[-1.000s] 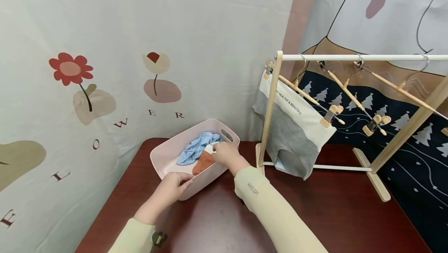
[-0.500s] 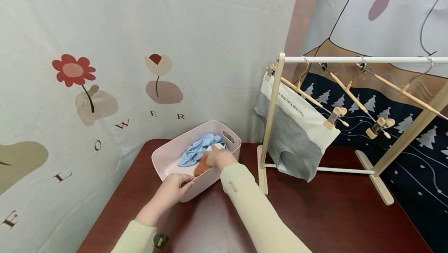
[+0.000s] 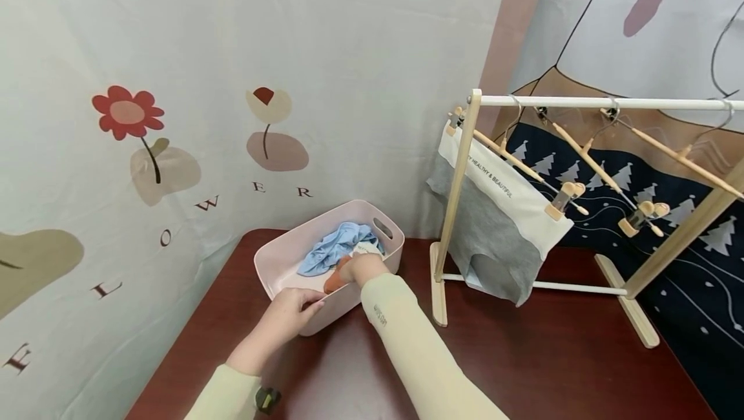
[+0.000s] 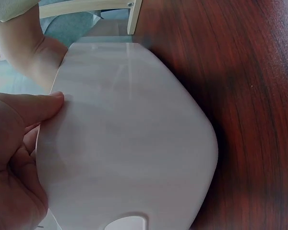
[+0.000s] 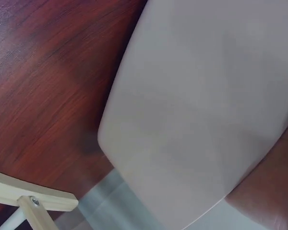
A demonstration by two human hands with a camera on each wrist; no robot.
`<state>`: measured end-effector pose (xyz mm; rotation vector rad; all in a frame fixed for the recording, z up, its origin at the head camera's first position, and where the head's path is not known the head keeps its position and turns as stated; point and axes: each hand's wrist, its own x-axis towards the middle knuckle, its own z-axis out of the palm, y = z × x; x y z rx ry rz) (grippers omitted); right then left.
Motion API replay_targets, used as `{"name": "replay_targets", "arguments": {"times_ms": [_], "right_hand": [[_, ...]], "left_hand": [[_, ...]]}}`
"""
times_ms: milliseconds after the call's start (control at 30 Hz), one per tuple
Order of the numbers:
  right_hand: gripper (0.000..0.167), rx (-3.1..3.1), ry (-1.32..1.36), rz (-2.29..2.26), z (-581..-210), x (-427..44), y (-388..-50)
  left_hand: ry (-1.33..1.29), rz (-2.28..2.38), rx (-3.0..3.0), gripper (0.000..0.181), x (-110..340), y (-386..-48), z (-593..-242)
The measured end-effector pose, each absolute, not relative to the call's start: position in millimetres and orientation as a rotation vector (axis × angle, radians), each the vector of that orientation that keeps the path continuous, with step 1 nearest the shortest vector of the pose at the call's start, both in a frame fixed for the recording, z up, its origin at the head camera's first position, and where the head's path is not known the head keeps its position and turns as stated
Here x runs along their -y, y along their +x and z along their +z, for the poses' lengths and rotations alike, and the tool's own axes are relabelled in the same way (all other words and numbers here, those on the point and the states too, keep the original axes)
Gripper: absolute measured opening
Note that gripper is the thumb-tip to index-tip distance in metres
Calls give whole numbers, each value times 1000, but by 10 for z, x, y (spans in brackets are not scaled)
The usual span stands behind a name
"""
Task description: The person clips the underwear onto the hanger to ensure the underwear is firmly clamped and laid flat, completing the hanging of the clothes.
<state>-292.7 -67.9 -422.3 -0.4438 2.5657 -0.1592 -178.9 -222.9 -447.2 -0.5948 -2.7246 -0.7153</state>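
Note:
A pale pink plastic basket stands on the table, with a crumpled light blue cloth and an orange garment with a white band inside. My left hand grips the basket's near rim; the left wrist view has its thumb outside the wall and the fingers curled over the inner side. Reaching over the same rim, my right hand is down in the basket at the orange garment. Its fingertips are hidden, and the right wrist view catches only a skin patch beside the basket wall.
Right of the basket is a wooden drying rack with a white top rail. Grey-and-white underpants are clipped to one hanger; other clip hangers hang beside them. A dark red table lies below, and a patterned cloth backdrop stands behind.
My right hand has shifted left and lower into the basket, from the garment's white band onto its orange part. My left hand keeps its grip on the rim. The head view has turned slightly left.

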Motion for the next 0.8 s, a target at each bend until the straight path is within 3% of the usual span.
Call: {"name": "replay_targets", "arguments": {"times_ms": [133, 333, 500, 667, 800], "right_hand": [[50, -2602, -391, -155, -4225, 700, -2939], [14, -2763, -491, -166, -4236, 726, -2966], [26, -2840, -581, -178, -4249, 725, -2976], [14, -2847, -543, -245, -4286, 668, -2986], [21, -2890, -600, -326, -4292, 587, -3003]], "left_hand": [[-596, -715, 2729, 10, 2236, -1787, -4470], [-602, -730, 2756, 10, 2244, -1802, -4452], [-566, -743, 2780, 10, 2239, -1802, -4432], [-584, -752, 2797, 11, 2230, -1801, -4428], [-606, -751, 2793, 11, 2231, -1793, -4417]]}}
